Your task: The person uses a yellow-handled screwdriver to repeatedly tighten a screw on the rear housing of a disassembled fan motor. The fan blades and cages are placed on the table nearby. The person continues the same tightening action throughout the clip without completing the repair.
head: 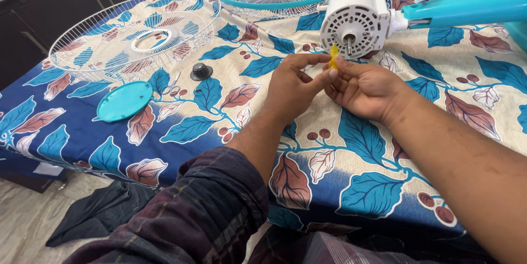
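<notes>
Fan motor (pixel 355 19) sits stripped on the bed, grilles off; both hands (pixel 291 89) (pixel 366 89) pinch a small yellow piece (pixel 333 57) at its shaft.

Home room, leaf-print bedsheet (pixel 362 148) on a bed, dark cabinet (pixel 60 6), tiled floor (pixel 27 220)

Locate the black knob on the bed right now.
In the head view the black knob lies left of centre on the leaf-print sheet, just below the white wire fan guard, up-right of the teal round cap, left of the left hand.
</notes>
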